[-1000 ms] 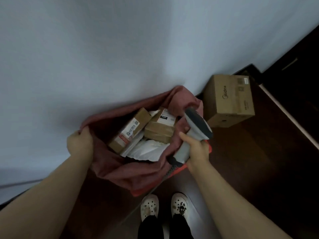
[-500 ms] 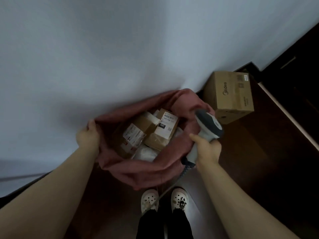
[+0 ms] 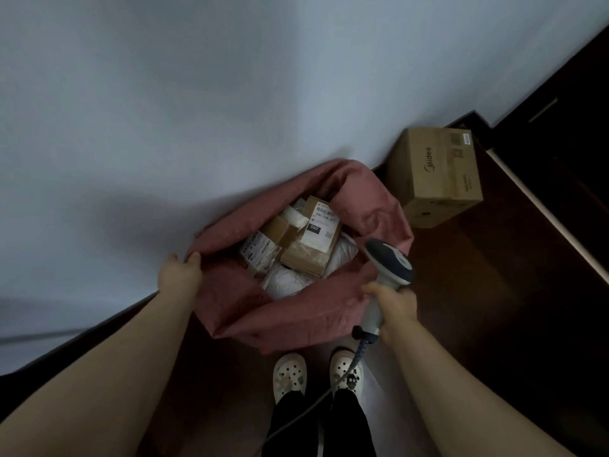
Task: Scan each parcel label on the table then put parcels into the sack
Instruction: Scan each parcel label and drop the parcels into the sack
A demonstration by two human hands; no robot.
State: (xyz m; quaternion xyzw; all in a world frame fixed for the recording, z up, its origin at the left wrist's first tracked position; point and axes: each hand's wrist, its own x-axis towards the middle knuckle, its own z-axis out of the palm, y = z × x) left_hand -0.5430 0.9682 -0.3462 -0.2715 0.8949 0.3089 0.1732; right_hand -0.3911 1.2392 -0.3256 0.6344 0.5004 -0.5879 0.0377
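The red sack (image 3: 296, 318) sits on the dark floor (image 3: 494, 291) against the white wall (image 3: 230, 94), its mouth held wide. The left hand (image 3: 179, 273) has its fingers curled over the left rim, gripping the fabric. The right hand (image 3: 393, 305) is wrapped round the handle of the barcode scanner (image 3: 389, 262) at the right rim; I cannot tell whether it also pinches the cloth.

Inside lie the parcels: a labelled cardboard box (image 3: 313, 249) tilted on top, a smaller box (image 3: 263, 252) to its left, and white mailer bags (image 3: 286, 280) beneath. No table is in view.

The risks look plain. The scanner's cable (image 3: 357, 352) runs down past the white clogs (image 3: 290, 377), so a step could snag it and jerk the scanner loose. If either hand lets go, the soft rim would likely slump over the parcels. The Midea carton (image 3: 438, 176) stands at the far right, near enough to crowd the sack if it is dragged.
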